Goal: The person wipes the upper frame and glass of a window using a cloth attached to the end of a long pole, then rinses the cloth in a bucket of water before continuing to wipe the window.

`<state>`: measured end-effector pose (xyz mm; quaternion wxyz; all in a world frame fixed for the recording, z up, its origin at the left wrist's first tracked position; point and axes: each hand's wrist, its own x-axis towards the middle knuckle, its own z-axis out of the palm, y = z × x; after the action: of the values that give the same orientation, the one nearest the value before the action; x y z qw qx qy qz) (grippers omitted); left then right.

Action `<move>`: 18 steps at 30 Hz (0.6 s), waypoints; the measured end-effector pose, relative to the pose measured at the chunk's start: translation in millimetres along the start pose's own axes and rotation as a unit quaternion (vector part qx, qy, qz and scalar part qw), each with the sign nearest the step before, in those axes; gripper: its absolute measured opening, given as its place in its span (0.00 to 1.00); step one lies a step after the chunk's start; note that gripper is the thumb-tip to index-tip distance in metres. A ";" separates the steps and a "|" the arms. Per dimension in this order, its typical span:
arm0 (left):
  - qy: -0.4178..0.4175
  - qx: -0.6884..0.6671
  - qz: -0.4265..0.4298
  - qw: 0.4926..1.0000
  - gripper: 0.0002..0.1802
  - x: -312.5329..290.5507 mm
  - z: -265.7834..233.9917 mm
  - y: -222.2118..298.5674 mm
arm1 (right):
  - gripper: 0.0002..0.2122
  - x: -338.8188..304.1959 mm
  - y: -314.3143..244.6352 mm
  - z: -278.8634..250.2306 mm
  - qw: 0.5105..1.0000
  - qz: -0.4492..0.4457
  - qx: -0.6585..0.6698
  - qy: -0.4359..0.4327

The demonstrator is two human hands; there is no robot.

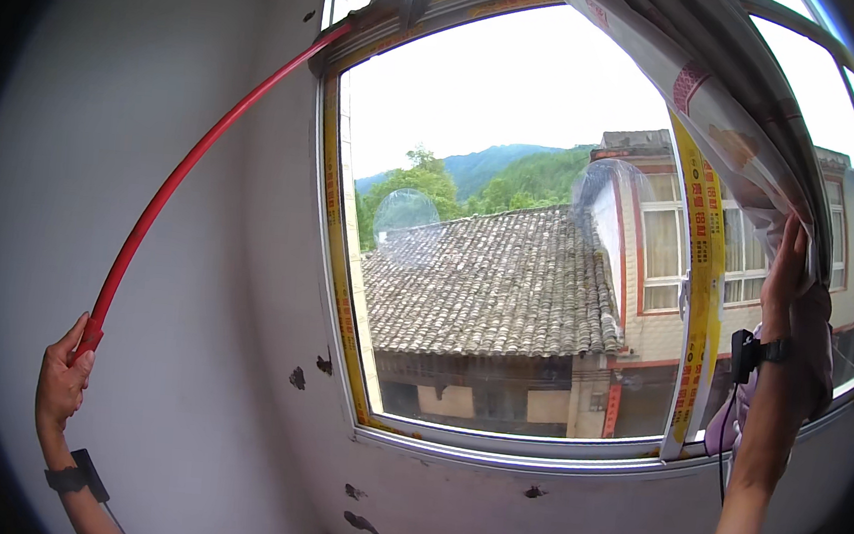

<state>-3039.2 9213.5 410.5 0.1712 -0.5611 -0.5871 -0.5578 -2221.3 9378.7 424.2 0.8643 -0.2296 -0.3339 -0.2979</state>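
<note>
My left hand point(61, 381) is closed around the lower end of a long red pole point(175, 182). The pole slants up to the window's upper left corner, where its tip meets a dark cloth-like piece point(399, 8) lying along the top rail. On the right, my raised right hand point(786, 267) grips a hanging curtain point(731, 100), dark on one side and pale with printed patterns on the other. The curtain is gathered in folds and hangs from above the window. Some of my right fingers are hidden in the fabric.
A metal window frame point(344, 306) with yellow protective tape point(703, 289) encloses the glass. Outside are a tiled roof point(496, 283), a building and green hills. White walls meet left of the window; dark patches point(357, 523) mark the wall below the sill.
</note>
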 end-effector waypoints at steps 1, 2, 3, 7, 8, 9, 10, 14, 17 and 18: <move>-0.002 -0.004 0.006 1.000 0.26 9.1 4.4 6.0 | 0.35 11.3 -3.8 -3.2 1.000 -0.017 -0.010 0.010; 0.003 0.003 0.017 1.000 0.26 23.4 12.6 12.0 | 0.34 20.7 -8.5 -10.1 0.999 -0.031 -0.020 0.019; 0.015 0.016 0.024 0.999 0.26 36.1 20.6 19.3 | 0.34 25.5 -5.3 -10.0 0.999 -0.040 -0.023 0.025; 0.050 0.025 0.083 0.995 0.25 135.8 98.0 86.4 | 0.31 45.2 -1.0 -49.6 0.990 -0.102 -0.090 0.046; 0.053 -0.028 0.111 0.992 0.25 165.1 118.0 104.5 | 0.31 53.2 1.5 -64.3 0.986 -0.119 -0.109 0.050; 0.031 -0.032 0.097 0.994 0.25 183.4 137.8 138.7 | 0.30 58.6 8.6 -78.2 0.981 -0.134 -0.133 0.052; 0.043 -0.032 0.138 0.989 0.26 214.0 155.5 152.4 | 0.29 65.7 6.3 -91.3 0.975 -0.155 -0.153 0.052; 0.077 -0.018 0.140 0.987 0.28 234.0 228.0 212.7 | 0.29 92.7 1.6 -144.2 0.921 -0.251 -0.298 0.018; 0.143 0.023 0.252 0.957 0.29 235.4 271.4 147.5 | 0.30 58.3 -47.6 -104.3 0.889 -0.322 -0.325 -0.011; 0.117 0.029 0.250 0.961 0.29 205.4 265.5 140.8 | 0.30 61.3 -47.0 -102.9 0.886 -0.336 -0.320 -0.017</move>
<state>-2870.7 9499.1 560.8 0.3894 -0.6154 -0.4200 -0.5415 -2170.6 9261.6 408.2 0.5863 -0.3729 -0.2921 -0.6572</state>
